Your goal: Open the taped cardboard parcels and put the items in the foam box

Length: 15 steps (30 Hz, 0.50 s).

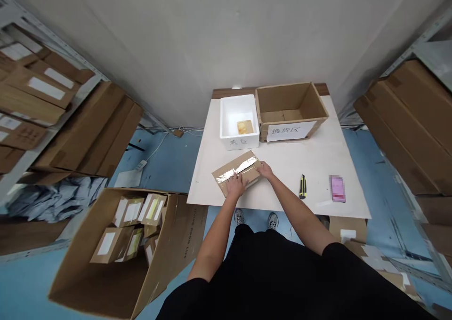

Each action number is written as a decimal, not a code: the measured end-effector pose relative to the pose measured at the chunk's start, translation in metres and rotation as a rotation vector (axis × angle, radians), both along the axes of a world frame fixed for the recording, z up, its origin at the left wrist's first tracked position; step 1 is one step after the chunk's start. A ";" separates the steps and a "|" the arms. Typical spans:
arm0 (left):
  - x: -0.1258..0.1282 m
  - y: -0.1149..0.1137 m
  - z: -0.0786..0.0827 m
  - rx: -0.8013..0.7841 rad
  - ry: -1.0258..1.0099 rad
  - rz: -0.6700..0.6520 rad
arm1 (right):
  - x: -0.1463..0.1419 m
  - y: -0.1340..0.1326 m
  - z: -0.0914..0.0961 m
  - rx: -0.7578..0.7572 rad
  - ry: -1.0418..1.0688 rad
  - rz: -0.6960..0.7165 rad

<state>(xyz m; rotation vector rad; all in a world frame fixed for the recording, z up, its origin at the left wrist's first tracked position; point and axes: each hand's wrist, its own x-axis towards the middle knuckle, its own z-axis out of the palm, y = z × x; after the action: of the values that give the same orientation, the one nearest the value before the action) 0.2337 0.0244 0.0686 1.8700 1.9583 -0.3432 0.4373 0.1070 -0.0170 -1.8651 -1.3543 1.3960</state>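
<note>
A flat taped cardboard parcel (pixel 237 168) lies on the white table (pixel 318 160), near its front edge. My left hand (pixel 236 186) rests on the parcel's near edge with fingers bent over it. My right hand (pixel 264 170) grips the parcel's right end. A strip of clear tape runs along the parcel's top.
Behind the parcel stand a white foam box (pixel 226 122) with a yellowish item inside and an open cardboard box (pixel 314 104) with a paper label. A utility knife (pixel 302 186) and a pink item (pixel 338 188) lie to the right. A large carton (pixel 106 287) of small parcels sits on the floor left. Shelves of boxes flank both sides.
</note>
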 end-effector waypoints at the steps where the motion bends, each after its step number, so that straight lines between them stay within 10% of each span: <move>1: -0.012 0.005 0.002 0.030 -0.014 -0.002 | -0.007 0.008 0.001 -0.019 -0.008 0.014; 9: -0.087 0.061 -0.006 0.042 -0.012 -0.134 | -0.016 0.031 0.010 -0.060 -0.065 0.014; 15: -0.078 0.055 -0.022 0.046 -0.019 -0.169 | -0.057 -0.032 0.017 0.110 -0.374 -0.366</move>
<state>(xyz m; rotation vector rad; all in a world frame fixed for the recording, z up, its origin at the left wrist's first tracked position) 0.1557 0.0793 0.0463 2.0666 1.8140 -0.3310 0.3803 0.0747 -0.0002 -2.2338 -1.1401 0.8044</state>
